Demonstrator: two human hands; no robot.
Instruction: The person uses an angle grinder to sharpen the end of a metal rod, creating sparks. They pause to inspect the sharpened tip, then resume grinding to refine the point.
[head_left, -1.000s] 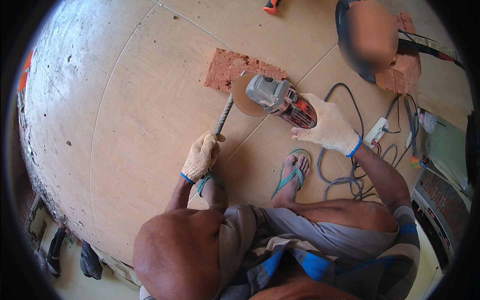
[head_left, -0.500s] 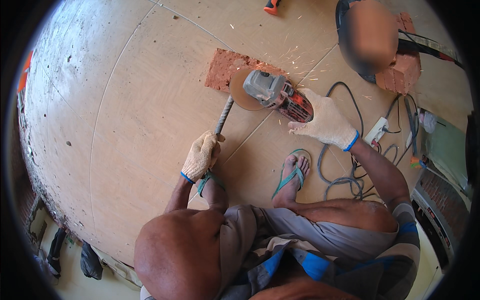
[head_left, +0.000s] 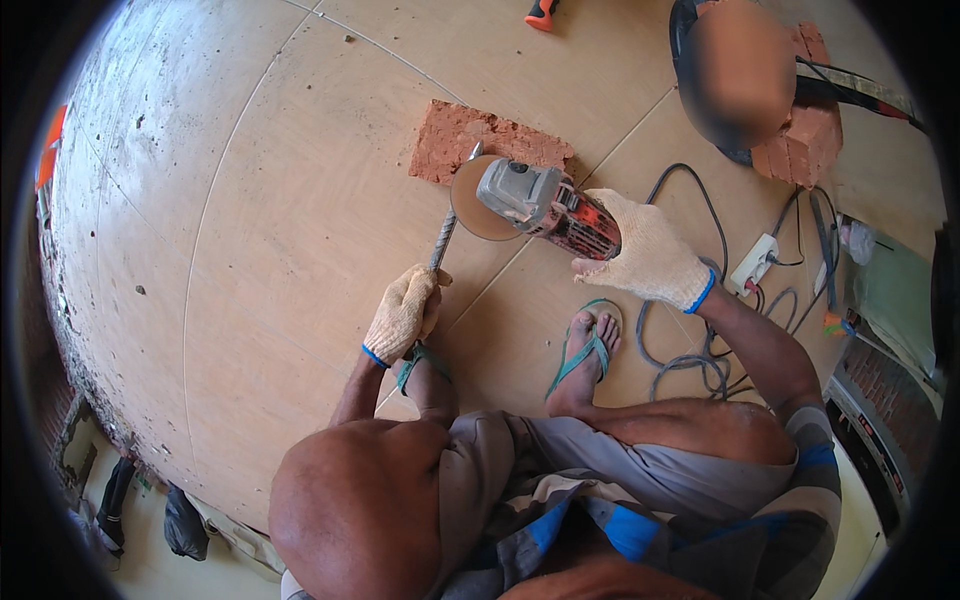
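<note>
My left hand point(head_left: 403, 312), in a cream knit glove with a blue cuff, is closed around the lower end of a spiral-fluted drill bit point(head_left: 443, 236). The bit slants away from me, its bright tip over a red brick point(head_left: 440, 140) lying on the floor. My right hand point(head_left: 645, 250), gloved the same way, grips the body of a grey-headed, red-and-black angle grinder point(head_left: 570, 215). Its brown disc point(head_left: 480, 200) overlaps the middle of the bit from above and hides part of it. Whether disc and bit touch, I cannot tell.
Black cable point(head_left: 690, 375) lies coiled by my right foot, near a white power strip point(head_left: 755, 262). At far right, red bricks point(head_left: 805, 150) sit beside a black-rimmed round object point(head_left: 740, 75), partly blurred. An orange-and-black handle point(head_left: 542, 14) shows at the top edge.
The grinder has shifted slightly toward me and left, uncovering the bit's tip. Sparks flying toward the far right are gone. My left hand has hardly moved.
</note>
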